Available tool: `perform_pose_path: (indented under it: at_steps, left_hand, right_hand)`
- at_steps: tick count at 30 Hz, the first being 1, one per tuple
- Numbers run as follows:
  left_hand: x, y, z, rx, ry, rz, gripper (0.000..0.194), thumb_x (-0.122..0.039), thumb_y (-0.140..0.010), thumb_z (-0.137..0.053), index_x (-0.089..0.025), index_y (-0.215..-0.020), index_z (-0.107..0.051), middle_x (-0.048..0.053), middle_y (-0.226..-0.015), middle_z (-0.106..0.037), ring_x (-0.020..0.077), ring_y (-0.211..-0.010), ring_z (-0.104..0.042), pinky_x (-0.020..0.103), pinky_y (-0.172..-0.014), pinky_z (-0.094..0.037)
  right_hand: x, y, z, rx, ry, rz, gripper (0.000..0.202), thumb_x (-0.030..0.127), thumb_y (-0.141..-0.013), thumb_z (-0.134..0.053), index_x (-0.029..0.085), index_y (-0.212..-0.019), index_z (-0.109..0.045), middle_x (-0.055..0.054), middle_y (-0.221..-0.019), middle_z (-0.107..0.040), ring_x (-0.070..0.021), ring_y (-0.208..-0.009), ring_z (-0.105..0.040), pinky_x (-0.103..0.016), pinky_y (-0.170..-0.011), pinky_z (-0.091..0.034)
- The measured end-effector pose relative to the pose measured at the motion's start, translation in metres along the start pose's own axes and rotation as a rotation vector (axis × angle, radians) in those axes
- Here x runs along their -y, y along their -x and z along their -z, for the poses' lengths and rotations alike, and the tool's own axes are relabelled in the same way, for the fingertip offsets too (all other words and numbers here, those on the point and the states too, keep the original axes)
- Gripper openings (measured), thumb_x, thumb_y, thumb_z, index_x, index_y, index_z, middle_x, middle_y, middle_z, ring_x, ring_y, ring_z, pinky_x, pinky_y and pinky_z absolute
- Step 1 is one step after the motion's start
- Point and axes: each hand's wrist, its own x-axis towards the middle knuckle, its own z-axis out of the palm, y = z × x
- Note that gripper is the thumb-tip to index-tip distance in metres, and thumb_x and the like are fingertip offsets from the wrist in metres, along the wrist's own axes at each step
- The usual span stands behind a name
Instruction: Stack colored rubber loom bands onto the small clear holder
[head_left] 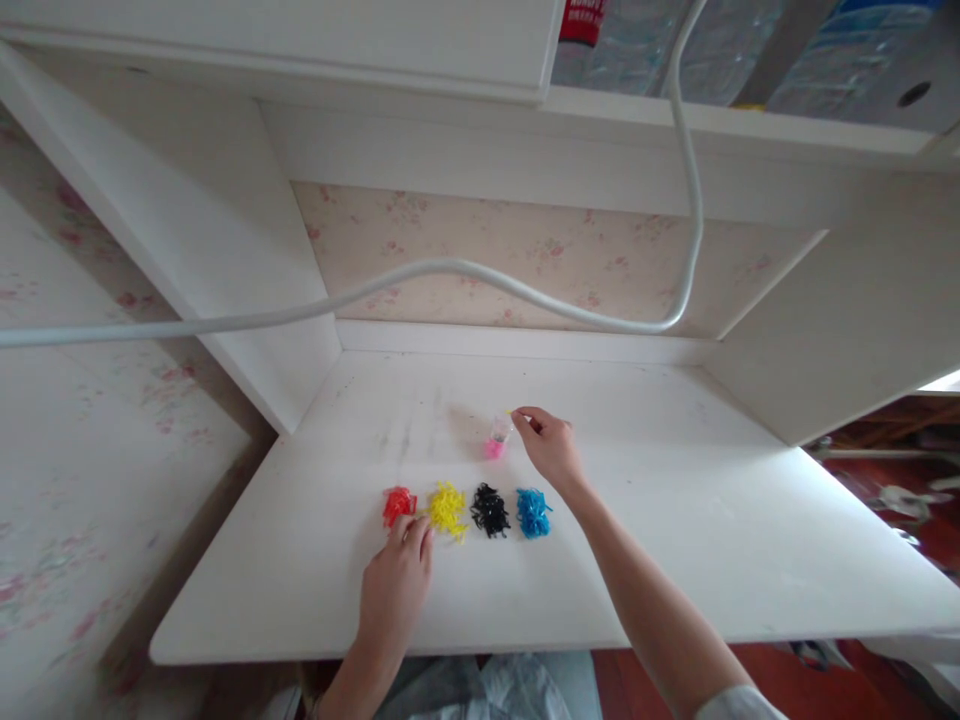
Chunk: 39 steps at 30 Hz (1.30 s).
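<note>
Soft, diffuse light — wide-angle stretch toward edges.

Reader: Which lettering is legible here?

Author: A single word, apparently "KUNGFU", in pale capitals on a red label (583,22). The view's edge cuts across the letters.

Reader: What bears the label?

Author: A clear plastic item (573,64) on the open shelf (622,112), far side, right of the middle. Smaller pale characters beneath the word are too blurred to read.

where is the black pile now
In the head view, the black pile sits on the white desk, between the yellow pile left and the blue pile right.
</note>
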Motion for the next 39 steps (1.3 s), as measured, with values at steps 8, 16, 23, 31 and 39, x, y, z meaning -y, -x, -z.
perform_pose_path:
  at_steps: [8, 16, 23, 31, 39]
  left_hand:
    - [0.002, -0.003, -0.002, 0.013, -0.119, 0.043, 0.025, -0.029, -0.095, -0.039, -0.026, -0.102, -0.063, 0.002, -0.101, -0.065, 0.0121, -0.064, -0.065, 0.021, -0.05, -0.043]
    - [0.004, -0.005, -0.008, 0.047, -0.128, 0.024, 0.024, -0.026, -0.094, -0.039, -0.026, -0.1, -0.063, 0.001, -0.096, -0.065, 0.0134, -0.064, -0.065, 0.022, -0.049, -0.042]
    - [0.003, -0.004, -0.01, 0.063, -0.135, 0.004, 0.023, -0.02, -0.093, -0.038, -0.022, -0.1, -0.06, 0.005, -0.101, -0.063, 0.0154, -0.068, -0.066, 0.023, -0.05, -0.044]
    - [0.006, -0.008, 0.002, 0.023, -0.055, -0.004, 0.021, -0.019, -0.094, -0.038, -0.023, -0.105, -0.056, 0.006, -0.111, -0.058, 0.0143, -0.077, -0.065, 0.022, -0.055, -0.047]
    - [-0.002, -0.022, 0.013, 0.014, 0.001, 0.003, 0.024, -0.026, -0.097, -0.032, -0.019, -0.098, -0.055, 0.006, -0.104, -0.059, 0.0145, -0.081, -0.064, 0.022, -0.056, -0.047]
  right_hand:
    - [-0.001, -0.004, -0.007, 0.046, 0.071, 0.022, 0.034, 0.045, -0.085, -0.047, 0.026, -0.091, -0.074, 0.002, -0.061, -0.064, -0.011, -0.056, -0.053, -0.021, -0.057, -0.034]
    - [-0.001, 0.005, 0.004, -0.019, 0.006, -0.047, 0.037, 0.049, -0.085, -0.047, 0.023, -0.087, -0.073, 0.002, -0.056, -0.06, -0.0109, -0.052, -0.049, -0.021, -0.054, -0.034]
    - [-0.007, 0.063, -0.007, 0.101, -0.063, -0.085, 0.042, 0.05, -0.086, -0.044, 0.019, -0.085, -0.073, 0.002, -0.055, -0.058, -0.0101, -0.049, -0.047, -0.02, -0.049, -0.033]
    - [-0.001, 0.138, -0.043, 0.406, 0.117, 0.04, 0.027, 0.033, -0.091, -0.043, 0.028, -0.097, -0.069, 0.0, -0.08, -0.072, -0.0127, -0.068, -0.064, -0.019, -0.061, -0.039]
    - [0.004, 0.146, -0.052, 0.452, 0.307, 0.081, 0.024, 0.038, -0.089, -0.047, 0.03, -0.102, -0.066, 0.0, -0.08, -0.072, -0.0145, -0.066, -0.064, -0.021, -0.056, -0.035]
